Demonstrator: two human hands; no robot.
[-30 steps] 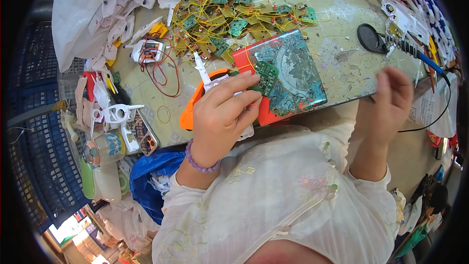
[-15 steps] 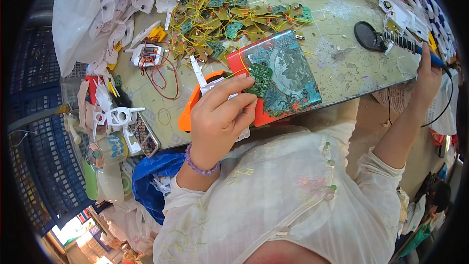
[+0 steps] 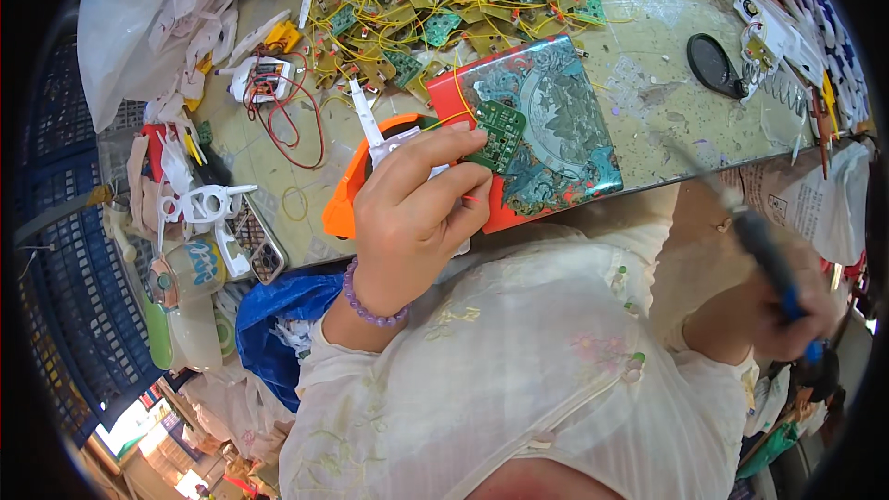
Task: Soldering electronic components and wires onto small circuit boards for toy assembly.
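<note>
My left hand (image 3: 407, 208) pinches a small green circuit board (image 3: 501, 130) by its left edge, with a yellow wire running from it. The board is above a red notebook-like item with a teal patterned cover (image 3: 560, 134). Out over the table's right front edge, my right hand (image 3: 798, 301) grips a soldering iron (image 3: 761, 243) by its dark and blue handle. The iron is smeared by motion, its tip pointing up and left toward the notebook. Partly behind my left hand lie an orange curved part (image 3: 343, 202) and a white plastic piece (image 3: 368, 116).
A heap of wired circuit boards (image 3: 417, 18) covers the back. At the right back stand a coil iron holder (image 3: 785, 85), a black round dish (image 3: 711, 65) and white plastic parts. Left are a red-wired white unit (image 3: 269, 80), a phone (image 3: 264, 245) and a blue bag (image 3: 278, 319).
My right hand has drawn the soldering iron out of its coil holder and moved it down and to the left. My left hand still holds the board in nearly the same place.
</note>
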